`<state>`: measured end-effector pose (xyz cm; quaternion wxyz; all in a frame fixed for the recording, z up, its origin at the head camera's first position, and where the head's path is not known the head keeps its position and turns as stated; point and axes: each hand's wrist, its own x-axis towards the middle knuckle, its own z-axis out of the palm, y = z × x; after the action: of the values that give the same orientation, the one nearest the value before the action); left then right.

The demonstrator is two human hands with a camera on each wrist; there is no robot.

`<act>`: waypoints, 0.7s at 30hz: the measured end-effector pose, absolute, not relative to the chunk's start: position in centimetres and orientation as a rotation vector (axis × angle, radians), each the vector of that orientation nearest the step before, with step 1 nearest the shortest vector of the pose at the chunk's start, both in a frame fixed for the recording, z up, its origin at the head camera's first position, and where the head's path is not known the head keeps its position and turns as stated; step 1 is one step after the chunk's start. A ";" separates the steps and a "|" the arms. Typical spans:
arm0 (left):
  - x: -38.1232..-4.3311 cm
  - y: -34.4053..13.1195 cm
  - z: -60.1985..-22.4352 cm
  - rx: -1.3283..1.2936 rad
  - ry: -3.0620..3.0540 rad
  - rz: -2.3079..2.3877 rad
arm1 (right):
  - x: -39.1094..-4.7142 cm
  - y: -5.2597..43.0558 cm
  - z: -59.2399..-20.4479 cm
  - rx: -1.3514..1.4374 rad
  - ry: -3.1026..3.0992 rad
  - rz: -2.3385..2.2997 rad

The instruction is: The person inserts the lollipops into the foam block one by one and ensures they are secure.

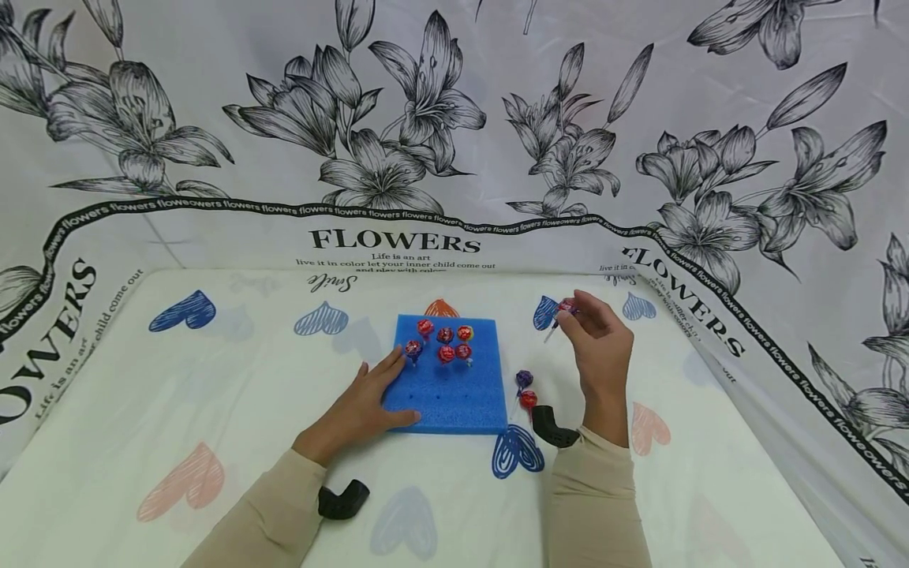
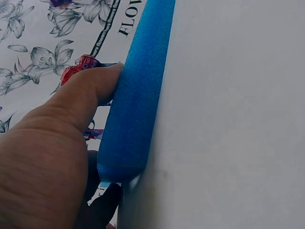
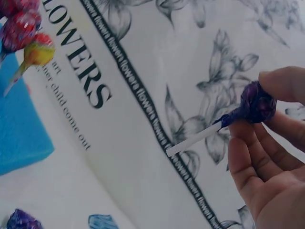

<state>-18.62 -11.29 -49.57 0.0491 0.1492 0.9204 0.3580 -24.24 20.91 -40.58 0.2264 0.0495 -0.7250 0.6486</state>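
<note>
My right hand (image 1: 602, 343) pinches a purple-wrapped lollipop (image 3: 257, 102) by its head, between thumb and fingers. Its bare white stick slants down and to the left. The hand is in the air, to the right of a blue foam block (image 1: 454, 406). Against the block's left side rests my left hand (image 1: 360, 412), fingers extended along the edge and thumb at the near left corner. Several wrapped lollipops (image 1: 445, 354), mostly red, stand upright in the far half of the foam. Small holes show in its nearer half.
A purple lollipop (image 1: 524, 379) and a red lollipop (image 1: 529, 399) lie on the tablecloth just right of the block. The white cloth (image 1: 248, 394) carries printed hearts. Behind it hangs a flower-printed sheet (image 1: 490, 71). Black wrist mounts (image 1: 344, 500) sit on both sleeves.
</note>
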 end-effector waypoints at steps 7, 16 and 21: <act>-18.7 -11.3 -49.6 0.473 2.807 1.099 | -23.2 20.4 -38.8 0.171 -1.884 1.834; -18.6 -11.2 -49.5 0.447 2.803 1.092 | -22.0 19.2 -37.1 0.379 -1.807 1.824; -18.5 -11.2 -49.5 0.438 2.801 1.089 | -21.3 18.5 -36.4 0.473 -1.809 1.786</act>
<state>-18.53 -11.22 -49.54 0.0523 0.1439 0.9211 0.3581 -21.32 18.46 -36.40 0.2743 0.1758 -0.6728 0.6642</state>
